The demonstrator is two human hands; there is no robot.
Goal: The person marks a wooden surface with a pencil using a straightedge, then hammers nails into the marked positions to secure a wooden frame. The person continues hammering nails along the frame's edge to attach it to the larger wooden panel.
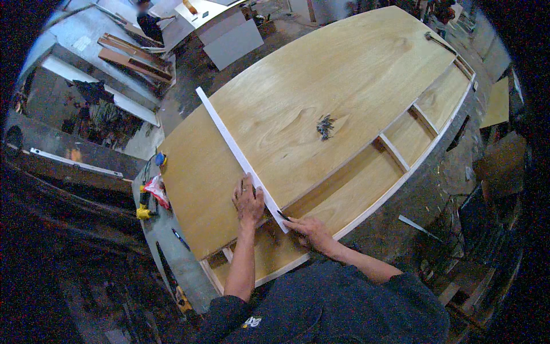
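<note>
the person's left hand [248, 202] lies flat, palm down, on the long white straight strip [238, 153], pressing its near part onto the large light brown plywood sheet [321, 92]. the fingers are spread over the strip, so this grip is released and not clenched around anything. the strip runs in a diagonal line from the far left edge of the sheet down to the near edge, where its end comes just beside the right hand [309, 228].

the right hand holds a thin dark pencil-like tool [284, 216] between the fingertips, and the tip of the tool touches the sheet right at the near end of the strip. this grip is closed on the tool.

the plywood sheet rests on a wooden frame with cross slats [401, 150], which is open on the right side and at the near edge. near the middle of the sheet lies a small pile of dark screws [325, 126], well apart from both hands. at the far right corner a dark metal tool [440, 42] lies on the sheet.

to the left of the sheet, on the grey worktop [172, 252], there are a red and white packet [157, 189], a yellow tool [143, 213], a small blue and yellow object [161, 159] and a dark pen [180, 238]. another person [150, 23] stands far away at the upper left, beside other boards.
</note>
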